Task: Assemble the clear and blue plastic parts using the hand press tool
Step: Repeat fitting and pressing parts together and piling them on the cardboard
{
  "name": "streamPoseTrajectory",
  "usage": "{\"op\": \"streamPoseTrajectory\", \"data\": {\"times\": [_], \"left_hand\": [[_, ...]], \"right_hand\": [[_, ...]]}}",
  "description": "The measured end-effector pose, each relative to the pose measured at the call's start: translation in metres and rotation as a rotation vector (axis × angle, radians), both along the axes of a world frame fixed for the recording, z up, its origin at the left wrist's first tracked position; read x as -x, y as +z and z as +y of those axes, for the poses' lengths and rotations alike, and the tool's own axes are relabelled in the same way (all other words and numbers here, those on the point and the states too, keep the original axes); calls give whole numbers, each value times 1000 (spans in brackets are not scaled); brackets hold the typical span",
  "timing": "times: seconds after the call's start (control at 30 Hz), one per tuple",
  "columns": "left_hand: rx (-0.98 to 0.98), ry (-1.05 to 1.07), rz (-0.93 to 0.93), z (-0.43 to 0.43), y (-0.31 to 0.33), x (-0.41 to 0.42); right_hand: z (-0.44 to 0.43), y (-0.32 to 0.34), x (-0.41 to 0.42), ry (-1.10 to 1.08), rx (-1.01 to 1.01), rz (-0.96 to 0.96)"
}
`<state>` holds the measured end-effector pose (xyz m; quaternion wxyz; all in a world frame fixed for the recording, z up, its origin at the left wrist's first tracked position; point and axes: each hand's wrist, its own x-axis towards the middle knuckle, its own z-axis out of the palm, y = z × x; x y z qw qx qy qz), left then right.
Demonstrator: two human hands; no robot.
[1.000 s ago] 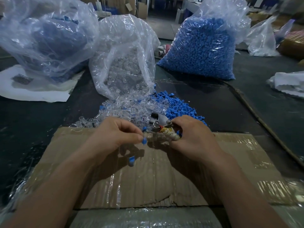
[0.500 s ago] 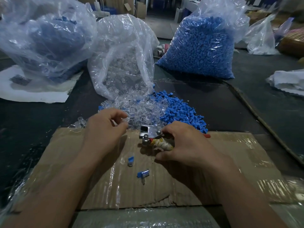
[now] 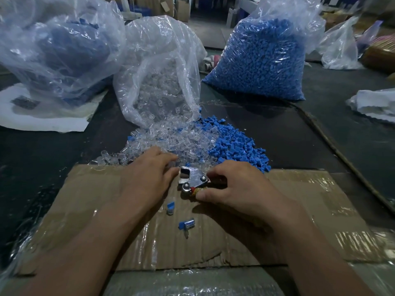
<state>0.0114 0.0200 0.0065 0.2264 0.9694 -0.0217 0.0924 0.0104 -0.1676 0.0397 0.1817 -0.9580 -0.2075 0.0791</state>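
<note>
A metal hand press tool [image 3: 191, 178] lies on the taped cardboard sheet [image 3: 310, 210], and my right hand [image 3: 239, 189] grips its handle end. My left hand [image 3: 149, 178] reaches into the near edge of the pile of clear parts [image 3: 171, 144], fingers stretched forward; whether it holds a part is hidden. A loose pile of blue parts [image 3: 237, 148] lies right of the clear ones. Two joined clear-and-blue pieces rest on the cardboard, one [image 3: 170, 207] just below the tool and another [image 3: 187, 224] nearer me.
An open bag of clear parts [image 3: 162, 77] stands behind the piles. A full bag of blue parts [image 3: 260, 60] sits at the back right, another bag [image 3: 57, 48] at the back left on white paper [image 3: 42, 120]. A crumpled white sheet [image 3: 376, 105] lies far right.
My left hand let a joined piece fall onto the cardboard and moved forward to the clear pile. My right hand lowered the press tool onto the cardboard.
</note>
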Motion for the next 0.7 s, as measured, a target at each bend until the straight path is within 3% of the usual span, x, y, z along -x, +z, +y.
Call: {"op": "streamPoseTrajectory", "data": {"times": [0.17,0.33,0.53,0.7], "left_hand": [[101,29,-44,1,-1,-1],[475,128,-119,-2,4,1],[934,93,-47,-5,4,6],[895,80,-76,-6,9,9]], "right_hand": [[-5,-4,-8,-108,-125,-90],[-21,-12,-24,-334,-226,-243],[-21,-20,-35,-341,-171,-230],[-15,-23,-37,-290,-57,-177]]}}
